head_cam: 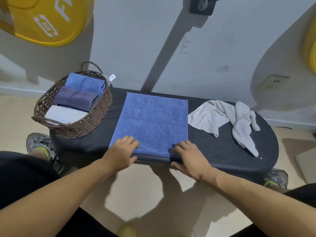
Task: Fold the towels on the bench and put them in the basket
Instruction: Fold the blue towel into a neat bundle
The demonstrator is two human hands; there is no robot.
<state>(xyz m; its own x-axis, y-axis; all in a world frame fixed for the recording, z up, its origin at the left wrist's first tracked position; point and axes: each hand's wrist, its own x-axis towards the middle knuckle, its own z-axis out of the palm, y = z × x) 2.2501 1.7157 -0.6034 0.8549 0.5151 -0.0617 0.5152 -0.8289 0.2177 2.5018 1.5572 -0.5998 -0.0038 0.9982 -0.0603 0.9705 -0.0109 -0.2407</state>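
A blue towel [152, 122] lies spread flat across the middle of the black bench [222, 151]. My left hand [122, 151] rests on its near left corner, fingers on top and thumb at the bench edge. My right hand [188, 156] holds the near right corner the same way, fingers on the cloth and thumb under the edge. A crumpled white towel [222, 117] lies on the bench to the right. The brown wicker basket [95, 115] stands on the bench's left end with three folded towels inside: blue, purple and white.
The bench stands against a grey wall with a wall socket [273, 82] at the right. Yellow weight plates [47, 19] hang at the upper left and far right. My shoes [39, 144] are on the beige floor on either side of the bench.
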